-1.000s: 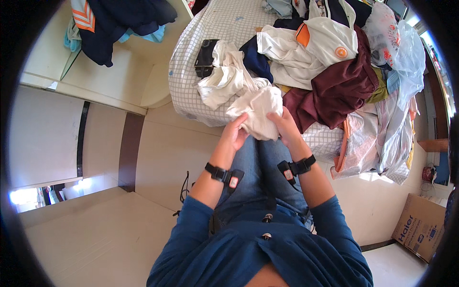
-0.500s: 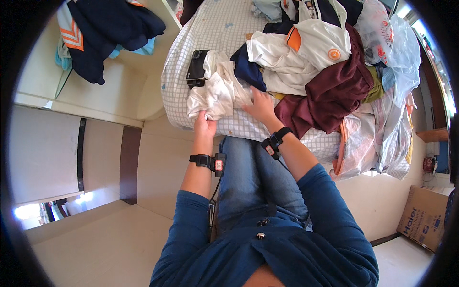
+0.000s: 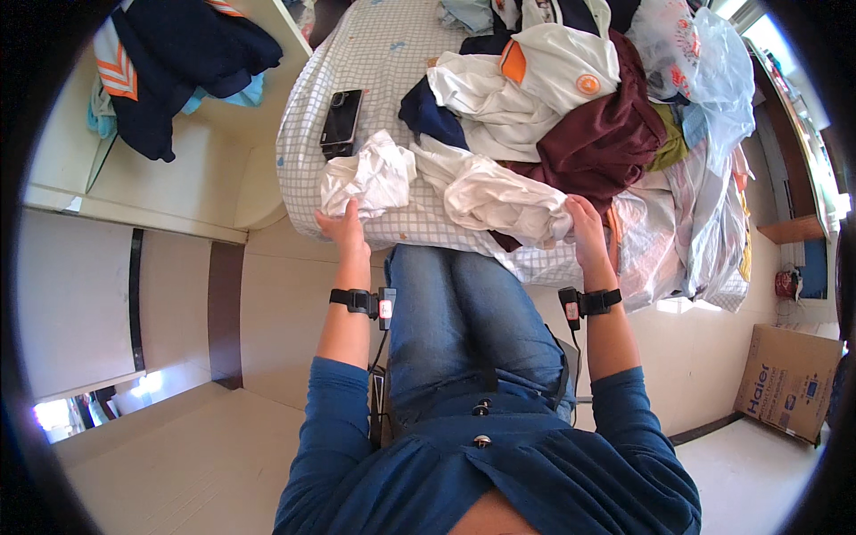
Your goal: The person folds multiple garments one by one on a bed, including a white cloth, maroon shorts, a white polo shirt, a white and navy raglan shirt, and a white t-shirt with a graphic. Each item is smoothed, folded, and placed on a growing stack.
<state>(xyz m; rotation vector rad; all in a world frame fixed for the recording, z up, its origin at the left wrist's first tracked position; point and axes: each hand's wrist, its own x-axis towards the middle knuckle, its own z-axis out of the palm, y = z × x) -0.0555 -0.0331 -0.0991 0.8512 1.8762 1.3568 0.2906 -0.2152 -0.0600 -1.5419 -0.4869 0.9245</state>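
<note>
My right hand [image 3: 588, 230] pinched a white garment [image 3: 495, 201] by its right end on the checked cover [image 3: 308, 116]; left hand [image 3: 346, 234] at a white bundle [image 3: 374, 178], near edge, couldn't tell grip. Maroon cloth [image 3: 602, 147] lay far right. Looked like spreading the garment; next called for a left-end grip

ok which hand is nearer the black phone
Left. The left hand is this side of the black phone, a crumpled white cloth between; the right hand is well to its right, holding a white garment.
</note>
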